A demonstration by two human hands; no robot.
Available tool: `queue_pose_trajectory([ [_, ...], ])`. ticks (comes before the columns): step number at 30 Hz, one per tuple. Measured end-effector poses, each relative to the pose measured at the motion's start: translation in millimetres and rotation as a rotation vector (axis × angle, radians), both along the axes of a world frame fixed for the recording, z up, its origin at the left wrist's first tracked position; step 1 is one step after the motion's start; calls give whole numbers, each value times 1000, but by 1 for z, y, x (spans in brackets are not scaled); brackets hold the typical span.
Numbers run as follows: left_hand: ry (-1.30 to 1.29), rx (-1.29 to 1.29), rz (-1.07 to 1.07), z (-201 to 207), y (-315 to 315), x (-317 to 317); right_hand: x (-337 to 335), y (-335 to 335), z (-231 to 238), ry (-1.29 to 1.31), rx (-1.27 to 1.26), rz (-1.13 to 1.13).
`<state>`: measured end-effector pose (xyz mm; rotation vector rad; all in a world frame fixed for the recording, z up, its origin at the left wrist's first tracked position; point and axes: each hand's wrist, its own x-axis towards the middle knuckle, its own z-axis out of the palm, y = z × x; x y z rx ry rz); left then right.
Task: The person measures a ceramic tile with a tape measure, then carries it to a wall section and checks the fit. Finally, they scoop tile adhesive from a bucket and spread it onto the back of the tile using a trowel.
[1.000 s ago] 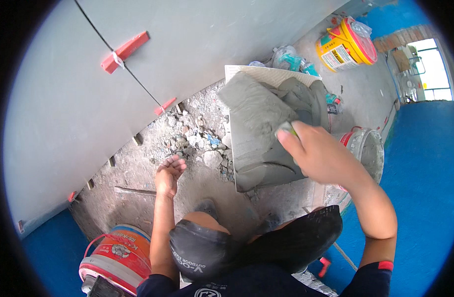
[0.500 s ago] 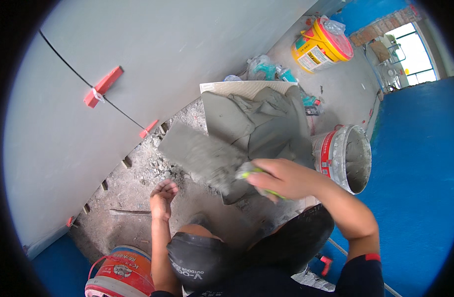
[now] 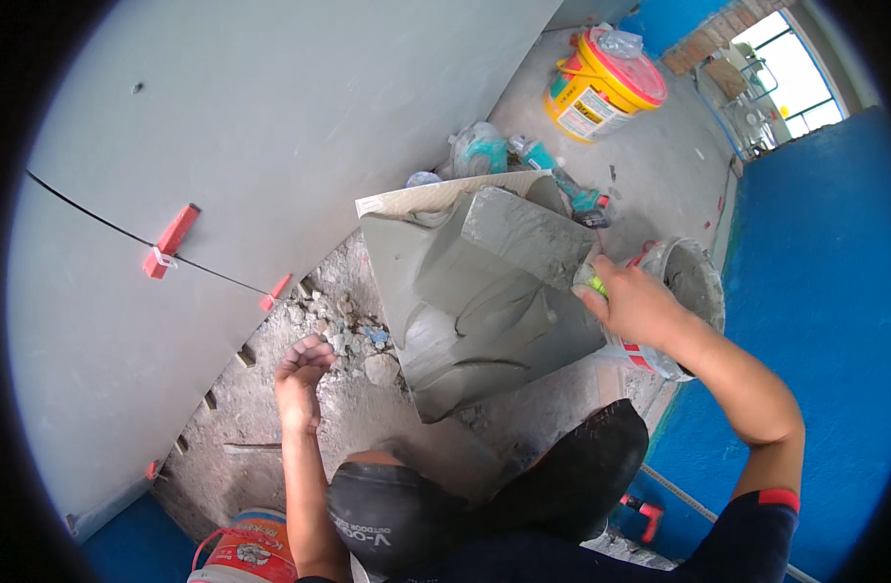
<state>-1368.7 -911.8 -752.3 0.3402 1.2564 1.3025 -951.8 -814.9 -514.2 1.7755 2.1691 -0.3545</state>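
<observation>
A large tile [image 3: 397, 201] lies tilted in front of me, its upper face coated with wet grey mortar [image 3: 484, 311] in ridges and smears. My right hand [image 3: 635, 296] grips the yellow-green handle of a trowel [image 3: 523, 233]. The trowel's broad, mortar-smeared blade lies over the far part of the coating. To the left of the tile, my left hand [image 3: 305, 369] hovers over the rubble, palm up, with loosely bent fingers and nothing in it.
A mortar-caked bucket [image 3: 703, 291] tips at the tile's right. Beyond stand a yellow bucket [image 3: 606, 87] and a cordless tool [image 3: 586, 202]. Red wedges [image 3: 173, 238] hold at the grey wall panels [image 3: 271, 117]. An orange-red bucket [image 3: 251, 549] stands near left; rubble [image 3: 339, 321] lies along the wall.
The trowel has swung from the tile's near left side to its far right part. More of the mortar's near surface shows, smeared in curves. My left hand stays beside the tile.
</observation>
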Motion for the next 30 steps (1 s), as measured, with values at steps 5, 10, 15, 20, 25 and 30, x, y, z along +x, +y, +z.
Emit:
queue_pose_trajectory([
  [5, -4, -9, 58, 18, -14, -11, 18, 17, 4, 33, -2, -28],
  [10, 43, 35, 74, 43, -23, -18, 57, 39, -9, 245, -164, -269],
  [15, 173, 258, -12, 114, -19, -2, 38, -6, -9, 706, -588, -687],
  [20, 247, 453, -263, 198, -7, 44, 75, -31, -28, 212, -47, -187],
  [25, 481, 496, -719, 276, -22, 94, 114, 3, -36, 369, 98, -334],
  [30, 540, 849, -1134, 302, -33, 150, 131, 20, -88, 1086, -312, -911],
])
